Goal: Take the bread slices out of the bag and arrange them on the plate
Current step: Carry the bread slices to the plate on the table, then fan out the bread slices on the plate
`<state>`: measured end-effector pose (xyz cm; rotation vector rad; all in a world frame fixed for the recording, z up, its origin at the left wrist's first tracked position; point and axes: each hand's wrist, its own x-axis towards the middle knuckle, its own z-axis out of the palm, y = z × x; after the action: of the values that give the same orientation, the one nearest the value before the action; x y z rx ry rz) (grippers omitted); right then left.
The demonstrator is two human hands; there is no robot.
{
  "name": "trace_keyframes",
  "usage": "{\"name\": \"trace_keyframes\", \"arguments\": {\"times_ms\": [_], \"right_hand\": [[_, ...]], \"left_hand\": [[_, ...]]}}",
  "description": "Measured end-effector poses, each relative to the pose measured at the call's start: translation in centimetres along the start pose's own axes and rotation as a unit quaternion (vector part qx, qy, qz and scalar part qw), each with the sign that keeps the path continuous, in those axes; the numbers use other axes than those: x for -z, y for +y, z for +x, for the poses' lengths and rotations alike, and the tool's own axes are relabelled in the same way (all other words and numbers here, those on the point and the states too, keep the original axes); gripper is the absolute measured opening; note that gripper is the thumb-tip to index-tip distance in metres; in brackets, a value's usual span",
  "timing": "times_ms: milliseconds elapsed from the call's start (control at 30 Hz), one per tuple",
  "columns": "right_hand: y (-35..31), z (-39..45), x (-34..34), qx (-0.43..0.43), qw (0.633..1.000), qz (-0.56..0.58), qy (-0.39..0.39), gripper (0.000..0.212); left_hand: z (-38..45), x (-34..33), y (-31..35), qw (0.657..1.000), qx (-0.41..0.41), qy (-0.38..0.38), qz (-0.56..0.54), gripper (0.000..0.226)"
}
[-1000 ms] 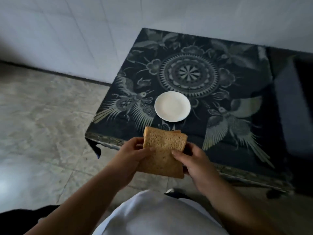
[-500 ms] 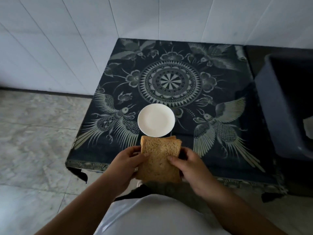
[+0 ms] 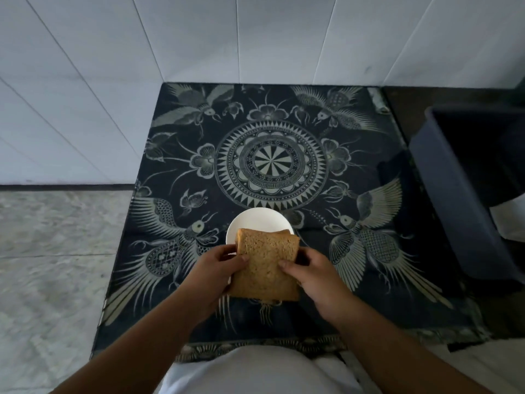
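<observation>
A stack of brown bread slices (image 3: 265,265) is held between both hands, its far edge over the near part of a small white plate (image 3: 255,221). My left hand (image 3: 218,273) grips the stack's left side, thumb on top. On the right side, my right hand (image 3: 312,273) does the same. The plate sits on a dark patterned tablecloth (image 3: 199,172), and its near half is hidden by the bread. No bag is in view.
A dark blue plastic bin (image 3: 460,200) stands at the table's right edge with something white inside. White tiled walls close the back and left. Grey stone floor lies to the left.
My view has moved in over the table and centred on it. The bread stack, held in both hands, has moved forward from the table's near edge until it overlaps the plate.
</observation>
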<state>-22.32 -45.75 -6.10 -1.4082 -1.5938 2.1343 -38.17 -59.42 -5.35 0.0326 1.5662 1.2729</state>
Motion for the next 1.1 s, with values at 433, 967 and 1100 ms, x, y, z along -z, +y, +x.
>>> {"name": "trace_keyframes", "arguments": {"times_ms": [433,967,1100], "right_hand": [[-0.8,10.9,-1.0,-0.048,0.998,-0.022,0.037,0.026],[-1.3,16.3,-1.8,-0.062,0.993,-0.079,0.064,0.052],[-1.4,16.1,-2.0,-0.059,0.992,-0.087,0.067,0.052]], "left_hand": [[10.3,-0.1,2.7,0.991,-0.006,0.079,0.106,0.044],[14.8,-1.9,4.0,0.974,0.006,0.081,0.211,0.043],[15.0,-2.2,4.2,0.976,0.0,0.081,0.202,0.037]]}}
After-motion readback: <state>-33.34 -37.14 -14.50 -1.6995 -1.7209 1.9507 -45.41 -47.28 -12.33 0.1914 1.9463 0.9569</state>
